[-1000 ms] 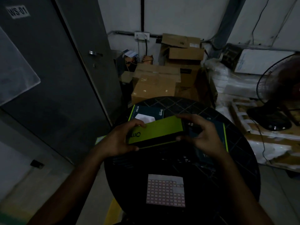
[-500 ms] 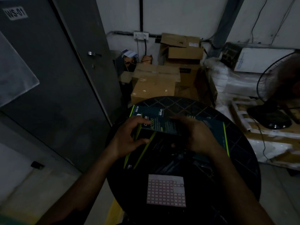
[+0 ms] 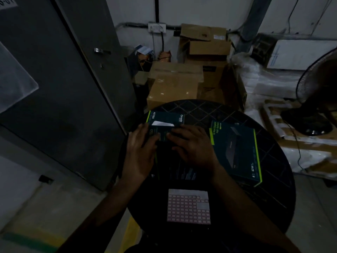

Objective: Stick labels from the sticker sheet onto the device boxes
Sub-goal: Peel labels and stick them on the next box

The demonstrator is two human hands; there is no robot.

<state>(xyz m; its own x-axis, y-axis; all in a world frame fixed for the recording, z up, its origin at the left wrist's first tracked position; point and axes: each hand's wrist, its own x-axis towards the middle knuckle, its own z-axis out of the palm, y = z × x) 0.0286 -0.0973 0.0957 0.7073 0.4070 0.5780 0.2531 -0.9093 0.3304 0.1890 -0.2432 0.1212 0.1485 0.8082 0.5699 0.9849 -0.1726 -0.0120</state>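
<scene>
A dark device box (image 3: 179,171) lies flat in the middle of the round black table (image 3: 273,198). My left hand (image 3: 139,152) lies along its left edge with fingers stretched out. My right hand (image 3: 193,146) rests flat on its top, fingers spread. Behind it lies a second dark box (image 3: 166,117) with a green edge and white print. A third, larger box (image 3: 237,150) with green stripes lies to the right. The sticker sheet (image 3: 188,207), a grid of small pinkish labels, lies near the table's front edge, apart from both hands.
A grey metal door (image 3: 60,84) stands close on the left. Brown cardboard cartons (image 3: 175,83) are stacked behind the table. A black standing fan (image 3: 313,99) and white wrapped packages (image 3: 264,84) are at the right. Bare floor with a yellow line (image 3: 131,232) lies below left.
The box, held up on edge in both hands with its green side showing, has been turned and laid flat on the table. Both hands now rest on it with fingers straightened.
</scene>
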